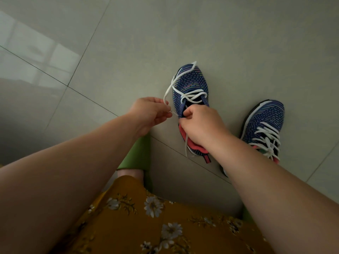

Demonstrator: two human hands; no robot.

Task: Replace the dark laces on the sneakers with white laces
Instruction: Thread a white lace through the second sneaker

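Note:
Two blue knit sneakers with pink lining stand on the grey floor. The left sneaker (190,83) has a white lace (192,96) crossed through its lowest eyelets, with one loose end trailing over the toe. My left hand (149,114) pinches that lace just left of the shoe. My right hand (200,123) grips the shoe's upper at the eyelets, covering the tongue; another lace end hangs below it. The right sneaker (264,123) is fully laced in white, and my right forearm crosses its heel.
Grey floor tiles (128,52) with dark grout lines surround the shoes. A green stool edge or footwear piece (135,154) shows below my left wrist. My mustard floral skirt (156,226) fills the bottom of the view.

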